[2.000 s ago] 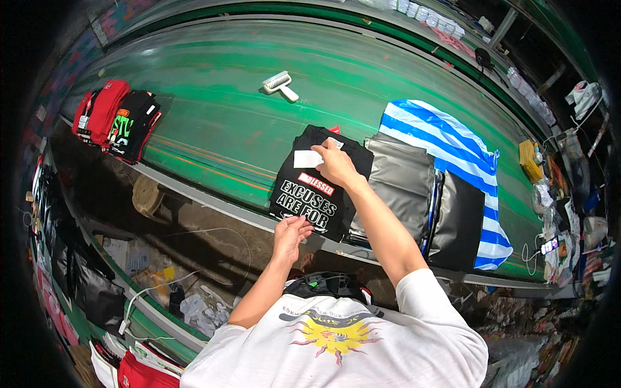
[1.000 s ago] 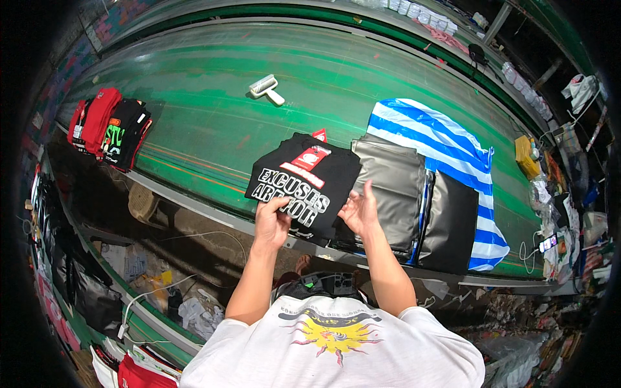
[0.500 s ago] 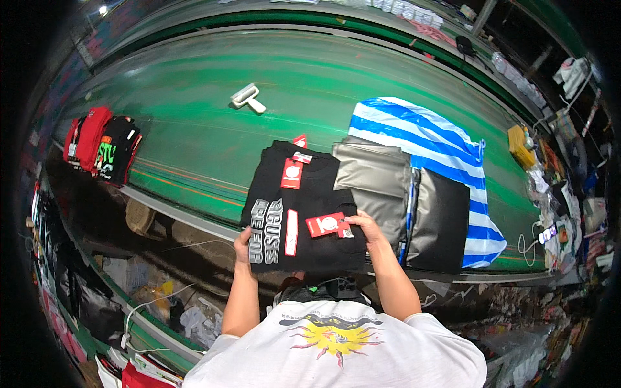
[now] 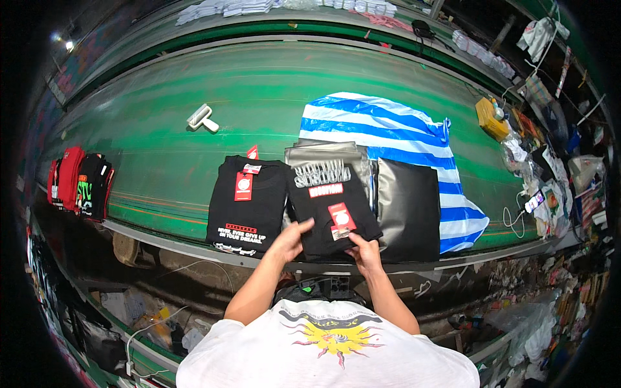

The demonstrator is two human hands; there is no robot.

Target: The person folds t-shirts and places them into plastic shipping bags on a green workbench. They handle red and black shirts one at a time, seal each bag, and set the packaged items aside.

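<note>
A folded black T-shirt [image 4: 323, 240] with a grey and red print and a red hang tag [image 4: 341, 216] lies between my hands, over part of the grey plastic bags. My left hand [image 4: 291, 242] grips its near-left edge, thumb on top and fingers mostly hidden below. At its near-right corner, just under the tag, my right hand [image 4: 365, 253] pinches the cloth. Just left of it sits another folded black T-shirt [image 4: 249, 213] with white and red print and its own red tag. Beneath and beside the held shirt are grey plastic bags [image 4: 322, 150] and a black plastic bag [image 4: 407, 210].
A blue-and-white striped plastic sheet [image 4: 424, 139] spreads under the bags on the green table [image 4: 246, 84]. A white lint roller [image 4: 204, 119] lies farther back. Folded red and black shirts [image 4: 68, 174] are at far left. A lit phone [image 4: 534, 202] with a white cable and clutter stand at right.
Both hands have carried the black T-shirt rightward onto the grey bags, turning it. The other black shirt, with a different print, is now uncovered at left. The whole view has shifted.
</note>
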